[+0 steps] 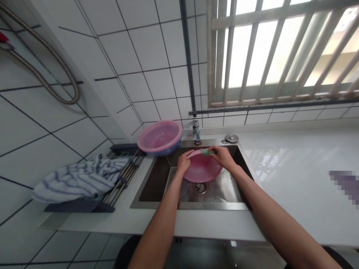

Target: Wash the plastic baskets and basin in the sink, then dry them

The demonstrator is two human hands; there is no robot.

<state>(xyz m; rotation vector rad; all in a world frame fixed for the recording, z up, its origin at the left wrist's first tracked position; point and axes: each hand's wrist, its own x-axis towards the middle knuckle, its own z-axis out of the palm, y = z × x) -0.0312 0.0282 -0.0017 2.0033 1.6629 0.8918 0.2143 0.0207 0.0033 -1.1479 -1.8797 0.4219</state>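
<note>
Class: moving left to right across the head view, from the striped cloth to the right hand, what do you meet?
White-and-blue striped cloth → stacked round pink-and-blue plastic basins → left hand → glossy round pink bowl → right hand.

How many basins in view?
3: a pink basin held by the left hand; a second pink basin nested in a blue basin, left of the faucet. More may be nested out of sight.

My right hand (222, 157) could pass rightward over the worktop (291, 175); tap (196, 133) ahead and basins (160, 139) leftward obstruct me.
</note>
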